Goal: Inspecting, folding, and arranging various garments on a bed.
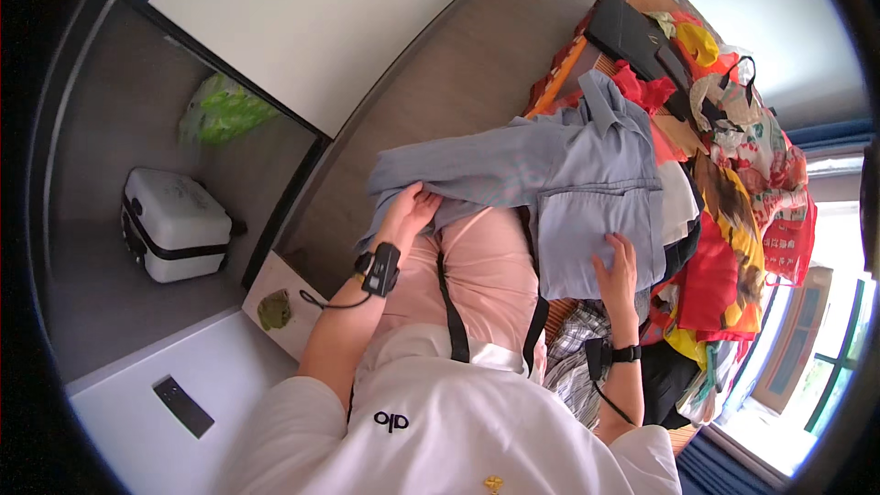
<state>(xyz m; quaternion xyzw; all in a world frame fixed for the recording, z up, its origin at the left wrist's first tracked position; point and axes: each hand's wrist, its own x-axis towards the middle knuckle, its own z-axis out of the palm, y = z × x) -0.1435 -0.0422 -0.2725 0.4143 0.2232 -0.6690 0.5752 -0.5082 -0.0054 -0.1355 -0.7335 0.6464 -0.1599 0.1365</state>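
Note:
A grey-blue collared shirt (605, 158) is spread across the edge of the bed, one part folded into a flat panel. Its long sleeve (474, 158) reaches left across my thighs and hangs past the bedside. My left hand (412, 210) has the lower edge of that sleeve between its fingers; some fingertips are hidden by cloth. On the folded panel rests my right hand (619, 268), palm down with the fingers apart. Checked cloth (577, 350) lies just below it on the bed.
Heaped clothes and bags, including a red printed bag (787, 247), cover the bed's far side. A black laptop-like case (632, 34) lies near its top end. To my left, an open wardrobe holds a white suitcase (179, 223) and a green plastic-wrapped bundle (227, 110).

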